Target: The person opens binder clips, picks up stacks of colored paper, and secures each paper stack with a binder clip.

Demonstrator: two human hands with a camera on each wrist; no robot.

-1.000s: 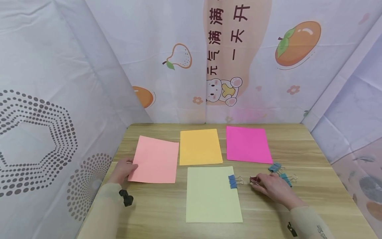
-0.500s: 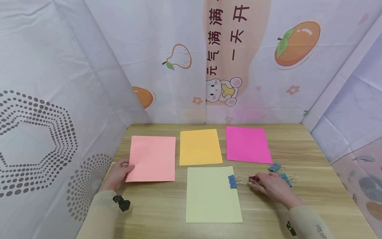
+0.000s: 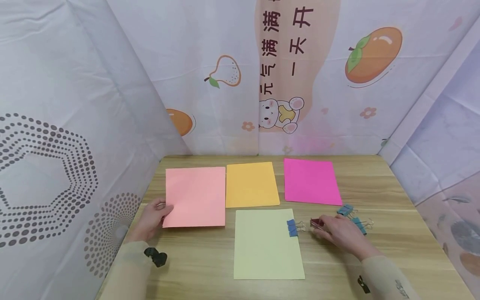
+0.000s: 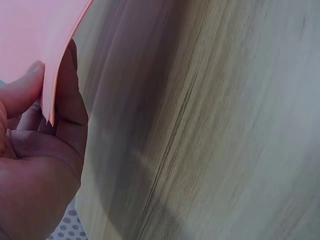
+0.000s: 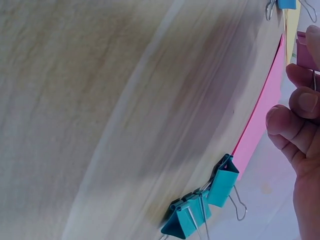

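Note:
My left hand [image 3: 151, 217] pinches the left edge of a stack of pink paper [image 3: 196, 197], thumb on top and fingers beneath. Several thin layers show at the stack's edge in the left wrist view, where the paper [image 4: 35, 30] bends and stands off the table. My right hand [image 3: 343, 233] holds a dark red binder clip [image 3: 317, 223] between thumb and fingers; the same clip [image 5: 306, 51] is partly cut off in the right wrist view. Left of it lies a pale yellow-green sheet [image 3: 268, 250] with a blue binder clip [image 3: 292, 228] on its right edge.
Orange paper [image 3: 252, 185] and magenta paper [image 3: 312, 182] lie along the back of the wooden table [image 3: 198, 266]. Two teal binder clips [image 5: 223, 182] sit just beyond my right hand. Printed curtains [image 3: 225, 116] stand behind the table and at its sides.
The pink paper has swung straighter and, over the last half second, shifted right to the orange paper's left edge with my left hand. My right hand has crept slightly left with the dark red clip.

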